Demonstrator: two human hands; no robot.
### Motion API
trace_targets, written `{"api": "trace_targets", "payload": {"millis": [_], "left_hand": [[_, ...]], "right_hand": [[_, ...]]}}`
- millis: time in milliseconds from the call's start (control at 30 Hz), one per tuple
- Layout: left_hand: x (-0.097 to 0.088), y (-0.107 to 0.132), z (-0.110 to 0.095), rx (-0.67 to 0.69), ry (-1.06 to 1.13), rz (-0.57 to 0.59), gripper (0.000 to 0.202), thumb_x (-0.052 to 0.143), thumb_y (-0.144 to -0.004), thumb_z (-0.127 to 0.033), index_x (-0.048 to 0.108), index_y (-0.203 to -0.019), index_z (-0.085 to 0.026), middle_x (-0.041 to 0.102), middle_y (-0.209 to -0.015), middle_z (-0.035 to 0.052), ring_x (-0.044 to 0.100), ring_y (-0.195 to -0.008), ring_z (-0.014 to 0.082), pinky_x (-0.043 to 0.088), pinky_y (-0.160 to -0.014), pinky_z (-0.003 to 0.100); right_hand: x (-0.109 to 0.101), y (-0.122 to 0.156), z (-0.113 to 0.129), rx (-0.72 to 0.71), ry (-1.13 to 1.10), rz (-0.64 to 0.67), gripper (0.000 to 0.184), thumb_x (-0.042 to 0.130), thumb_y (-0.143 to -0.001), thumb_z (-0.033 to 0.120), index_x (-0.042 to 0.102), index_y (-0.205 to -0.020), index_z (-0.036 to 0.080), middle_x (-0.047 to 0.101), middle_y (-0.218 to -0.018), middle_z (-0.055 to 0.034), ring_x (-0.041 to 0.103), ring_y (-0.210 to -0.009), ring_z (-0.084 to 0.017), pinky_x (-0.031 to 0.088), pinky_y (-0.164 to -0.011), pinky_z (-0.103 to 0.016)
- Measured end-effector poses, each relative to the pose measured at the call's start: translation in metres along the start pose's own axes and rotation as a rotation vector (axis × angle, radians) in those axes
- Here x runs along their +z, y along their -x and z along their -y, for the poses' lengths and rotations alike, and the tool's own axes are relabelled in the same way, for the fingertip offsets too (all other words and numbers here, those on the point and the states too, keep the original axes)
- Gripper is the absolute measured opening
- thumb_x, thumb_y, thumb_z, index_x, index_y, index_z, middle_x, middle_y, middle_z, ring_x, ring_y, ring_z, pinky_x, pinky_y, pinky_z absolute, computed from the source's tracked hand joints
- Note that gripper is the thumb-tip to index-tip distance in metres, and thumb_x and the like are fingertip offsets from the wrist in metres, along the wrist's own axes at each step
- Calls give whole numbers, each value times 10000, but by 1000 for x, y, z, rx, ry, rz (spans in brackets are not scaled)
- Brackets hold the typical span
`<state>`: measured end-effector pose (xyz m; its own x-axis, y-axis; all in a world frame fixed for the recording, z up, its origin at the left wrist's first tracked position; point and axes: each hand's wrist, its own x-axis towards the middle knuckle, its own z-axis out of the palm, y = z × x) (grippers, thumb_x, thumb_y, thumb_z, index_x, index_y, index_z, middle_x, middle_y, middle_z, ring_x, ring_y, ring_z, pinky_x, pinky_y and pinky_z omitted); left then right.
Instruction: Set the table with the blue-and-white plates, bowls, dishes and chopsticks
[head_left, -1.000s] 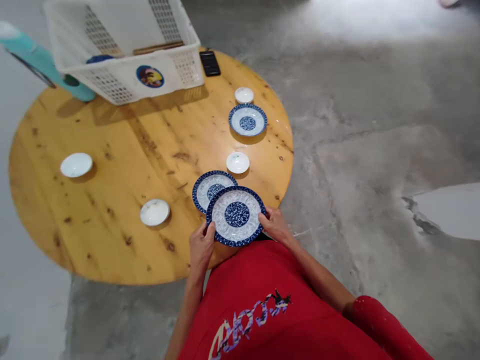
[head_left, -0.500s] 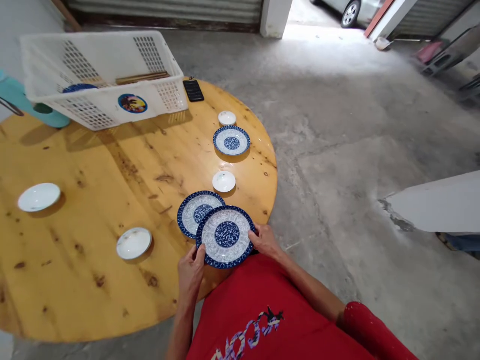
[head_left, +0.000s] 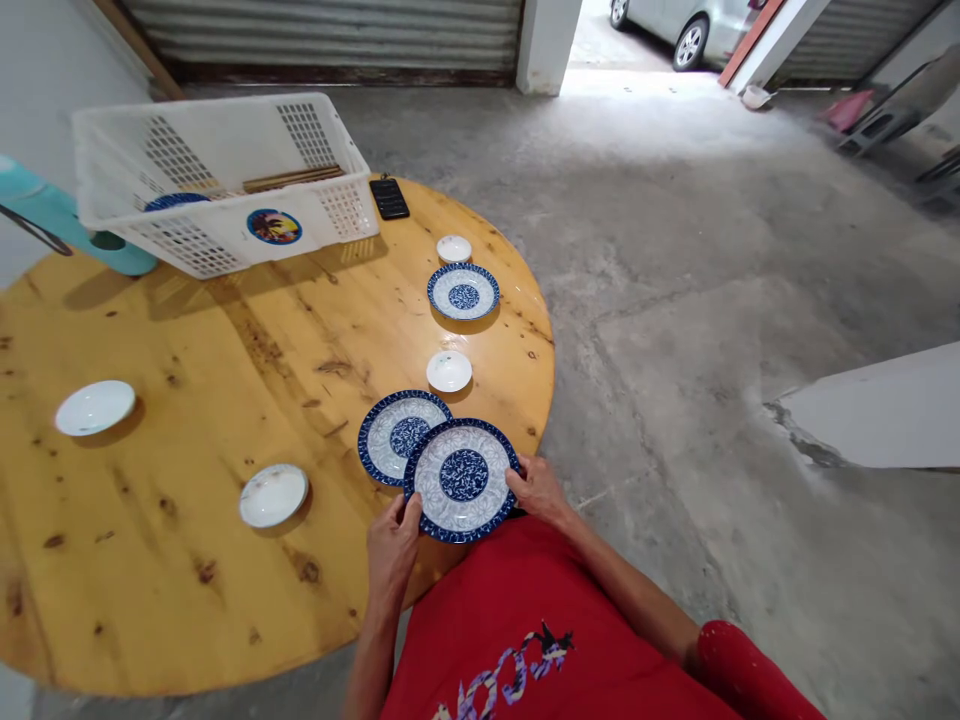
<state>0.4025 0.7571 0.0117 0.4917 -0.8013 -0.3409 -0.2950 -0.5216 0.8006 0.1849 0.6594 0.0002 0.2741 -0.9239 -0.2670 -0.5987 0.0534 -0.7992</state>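
Between my two hands is a blue-and-white patterned plate (head_left: 463, 475), held near the table's front edge before my body. My left hand (head_left: 394, 535) grips its left rim, thumb on top. On the opposite rim, my right hand (head_left: 538, 488) has its thumb over the edge; the fingers beneath are hidden. Partly covered by the held plate, a second patterned plate (head_left: 390, 435) lies on the wooden table (head_left: 202, 400). Just beyond it sits a small white bowl (head_left: 449, 371). Farther back are another patterned plate (head_left: 463, 291) and a small white bowl (head_left: 454, 248).
Two white dishes, one nearer (head_left: 274, 495) and one at the far left (head_left: 95, 407), stand on the table. A white plastic basket (head_left: 225, 240) holds chopsticks (head_left: 292, 179) and something blue. Beside it are a turquoise bottle (head_left: 124, 255) and a black phone-like object (head_left: 389, 198).
The held plate has shifted slightly to the right with both hands still on its rim. My view has tilted up a little, so the table things appear lower.
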Motion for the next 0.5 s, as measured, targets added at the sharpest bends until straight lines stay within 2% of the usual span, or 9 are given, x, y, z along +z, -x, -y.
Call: {"api": "trace_targets", "payload": {"millis": [267, 500], "left_hand": [[-4, -2, 8, -10, 20, -13, 418, 502, -829, -566, 561, -678, -181, 515, -618, -15, 464, -638, 145, 367, -573, 220], [-22, -26, 15, 11, 7, -88, 444, 477, -828, -586, 546, -662, -180, 507, -595, -13, 467, -618, 143, 361, -550, 216]], "right_hand": [[7, -8, 0, -3, 84, 27, 170, 453, -788, 272, 452, -637, 195, 413, -582, 34, 392, -566, -115, 250, -551, -238], [22, -44, 26, -98, 142, 45, 201, 482, -789, 241, 415, -604, 198, 340, -551, 47, 353, -552, -109, 210, -549, -245]]}}
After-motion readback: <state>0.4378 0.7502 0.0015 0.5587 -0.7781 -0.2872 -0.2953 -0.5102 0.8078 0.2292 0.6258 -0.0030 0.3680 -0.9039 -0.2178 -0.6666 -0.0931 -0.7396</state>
